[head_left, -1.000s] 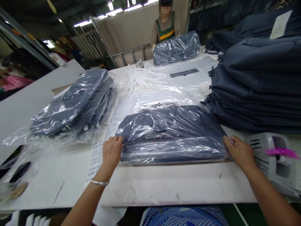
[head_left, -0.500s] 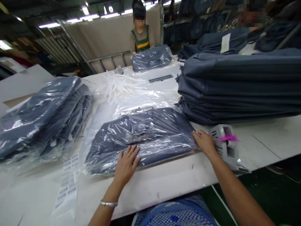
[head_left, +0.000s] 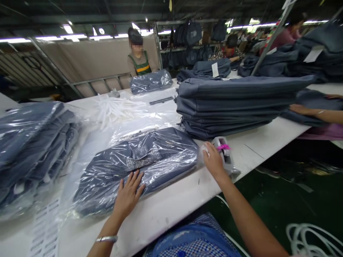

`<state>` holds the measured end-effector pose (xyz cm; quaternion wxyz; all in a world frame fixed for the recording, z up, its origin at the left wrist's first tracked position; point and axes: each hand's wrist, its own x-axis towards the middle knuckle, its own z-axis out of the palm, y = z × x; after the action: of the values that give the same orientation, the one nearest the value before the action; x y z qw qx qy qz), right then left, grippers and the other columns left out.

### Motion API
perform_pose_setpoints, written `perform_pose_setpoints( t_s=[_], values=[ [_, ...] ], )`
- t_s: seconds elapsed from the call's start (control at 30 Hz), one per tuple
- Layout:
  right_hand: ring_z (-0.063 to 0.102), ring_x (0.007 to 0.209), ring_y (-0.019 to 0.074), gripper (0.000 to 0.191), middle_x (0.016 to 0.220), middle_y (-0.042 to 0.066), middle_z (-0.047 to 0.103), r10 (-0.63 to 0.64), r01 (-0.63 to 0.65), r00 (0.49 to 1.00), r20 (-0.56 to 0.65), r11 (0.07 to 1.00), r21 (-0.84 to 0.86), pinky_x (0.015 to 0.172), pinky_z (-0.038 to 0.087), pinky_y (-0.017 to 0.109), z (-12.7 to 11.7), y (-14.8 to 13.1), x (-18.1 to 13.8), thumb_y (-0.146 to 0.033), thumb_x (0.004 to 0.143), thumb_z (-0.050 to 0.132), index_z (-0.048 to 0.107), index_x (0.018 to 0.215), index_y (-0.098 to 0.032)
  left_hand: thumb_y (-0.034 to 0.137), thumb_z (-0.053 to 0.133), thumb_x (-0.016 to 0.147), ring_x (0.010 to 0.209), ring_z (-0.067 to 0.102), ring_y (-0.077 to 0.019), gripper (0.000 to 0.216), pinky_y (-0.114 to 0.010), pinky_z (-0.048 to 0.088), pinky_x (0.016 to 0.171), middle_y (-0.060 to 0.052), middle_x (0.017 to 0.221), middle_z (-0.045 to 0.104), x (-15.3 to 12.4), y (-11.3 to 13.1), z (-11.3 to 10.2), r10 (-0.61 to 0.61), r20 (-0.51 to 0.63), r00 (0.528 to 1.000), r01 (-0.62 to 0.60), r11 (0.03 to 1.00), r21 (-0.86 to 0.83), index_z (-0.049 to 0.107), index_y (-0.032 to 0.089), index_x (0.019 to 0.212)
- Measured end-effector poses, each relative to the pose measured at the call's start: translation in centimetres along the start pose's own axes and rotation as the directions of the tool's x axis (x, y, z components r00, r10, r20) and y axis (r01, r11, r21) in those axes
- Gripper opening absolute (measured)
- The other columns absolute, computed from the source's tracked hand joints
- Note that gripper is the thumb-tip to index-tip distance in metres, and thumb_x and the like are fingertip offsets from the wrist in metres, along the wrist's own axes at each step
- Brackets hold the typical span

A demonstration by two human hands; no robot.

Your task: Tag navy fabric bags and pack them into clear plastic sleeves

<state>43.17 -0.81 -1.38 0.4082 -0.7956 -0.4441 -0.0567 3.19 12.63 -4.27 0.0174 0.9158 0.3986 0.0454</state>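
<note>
A dark blue bag (head_left: 163, 150) lies flat in front of me inside a clear plastic bag (head_left: 107, 192). My left hand (head_left: 129, 194) rests on the near side of the wrapped bag, fingers spread and palm down. At the right end, my right hand (head_left: 213, 159) has its fingers curled round the loose, crumpled end of the plastic. A grey tape dispenser (head_left: 226, 162) with a bright pink ribbon stands just beyond that hand, partly covered by it.
Wrapped bags (head_left: 29, 150) are piled at the left, above a label sheet (head_left: 45, 232). White strips (head_left: 112, 109) lie behind the work. A tall stack of dark blue bags (head_left: 230, 107) stands at the right. Co-workers are across the table and at the far right.
My view has swung to the right. My right hand has moved outward from the wrapped bag's right end, drawing the clear plastic out. My left hand stays flat on the bag.
</note>
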Motion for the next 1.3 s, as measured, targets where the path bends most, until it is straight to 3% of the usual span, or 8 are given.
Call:
perform_pose_setpoints(
  t_s=[0.1,0.2,0.37,0.53,0.67,0.97,1.13,1.3],
  values=[
    [0.049,0.131,0.0247,0.039,0.137,0.010,0.058,-0.070,0.061,0.991,-0.115,0.995,-0.078,0.115,0.034,0.043,-5.3,0.2,-2.4,-0.030,0.096,0.043,0.060,0.130,-0.022,0.047,0.031,0.101,0.148,0.026,-0.0289,0.055,-0.061,0.020,0.116,-0.008,0.158,0.034,0.1,0.0,-0.1,-0.007,0.009,1.000,0.007,1.000,-0.006,0.031,0.029,0.153],
    [0.049,0.130,0.0306,0.037,0.133,0.014,0.060,0.129,-0.147,0.982,-0.141,0.981,-0.124,0.115,0.032,0.048,-8.8,2.6,-4.8,-0.038,0.090,0.053,0.069,0.116,-0.018,0.047,0.030,0.101,0.149,0.025,-0.0292,0.056,-0.061,0.019,0.116,-0.008,0.159,0.033,0.2,-0.1,0.0,0.000,0.017,1.000,0.001,1.000,-0.005,0.031,0.027,0.153],
    [0.060,0.118,0.0301,0.038,0.123,0.009,0.069,0.630,-0.622,0.772,0.085,0.721,0.306,0.103,0.044,0.042,-9.2,5.8,-6.5,-0.052,0.073,0.069,0.077,0.093,-0.020,0.047,0.028,0.101,0.149,0.024,-0.0292,0.056,-0.061,0.018,0.116,-0.008,0.159,0.033,0.4,-0.1,0.2,0.001,0.003,1.000,-0.001,1.000,0.002,0.033,0.027,0.152],
    [0.064,0.107,0.0286,0.039,0.117,0.008,0.072,0.733,-0.668,0.663,0.152,0.488,0.562,0.082,0.051,0.036,-8.8,5.8,-5.3,-0.046,0.057,0.081,0.078,0.085,-0.020,0.048,0.028,0.101,0.149,0.024,-0.0301,0.057,-0.061,0.019,0.116,-0.007,0.160,0.031,0.4,-0.1,0.3,0.016,-0.001,1.000,-0.016,1.000,0.020,0.032,0.026,0.153],
    [0.068,0.093,0.0281,0.039,0.103,0.011,0.075,0.733,-0.676,0.658,0.174,0.473,0.564,0.073,0.052,0.036,-9.5,5.0,-4.5,-0.045,0.053,0.082,0.077,0.081,-0.018,0.048,0.026,0.101,0.149,0.023,-0.0300,0.057,-0.062,0.020,0.115,-0.006,0.160,0.031,0.4,-0.3,0.6,0.012,-0.010,1.000,-0.012,1.000,0.023,0.031,0.026,0.153],
    [0.062,0.114,0.0243,0.027,0.120,0.004,0.069,0.699,-0.528,0.713,0.059,0.479,0.702,0.088,0.054,0.034,-12.4,0.8,-8.2,-0.045,0.072,0.075,0.070,0.089,-0.024,0.047,0.023,0.100,0.149,0.024,-0.0312,0.058,-0.064,0.021,0.114,-0.008,0.160,0.031,0.6,-0.3,0.8,0.029,-0.027,0.999,-0.028,0.999,0.024,0.033,0.024,0.153],
    [0.069,0.084,0.0203,0.024,0.089,0.003,0.073,0.703,-0.620,0.677,0.220,0.383,0.684,0.076,0.058,0.035,-11.2,2.2,-12.2,-0.047,0.075,0.074,0.067,0.085,-0.026,0.048,0.023,0.100,0.149,0.024,-0.0310,0.058,-0.064,0.018,0.114,-0.008,0.160,0.031,0.5,-0.5,1.1,0.035,-0.051,0.998,-0.035,0.999,-0.007,0.031,0.026,0.153],
    [0.065,0.075,0.0185,0.035,0.087,0.007,0.074,0.734,-0.681,0.660,0.160,0.494,0.540,0.061,0.050,0.028,-10.9,4.9,-12.9,-0.048,0.065,0.080,0.071,0.084,-0.021,0.048,0.019,0.100,0.149,0.022,-0.0310,0.060,-0.064,0.017,0.115,-0.009,0.160,0.031,0.5,-0.6,1.1,0.040,-0.044,0.998,-0.041,0.999,-0.005,0.033,0.024,0.153]
  ],
)
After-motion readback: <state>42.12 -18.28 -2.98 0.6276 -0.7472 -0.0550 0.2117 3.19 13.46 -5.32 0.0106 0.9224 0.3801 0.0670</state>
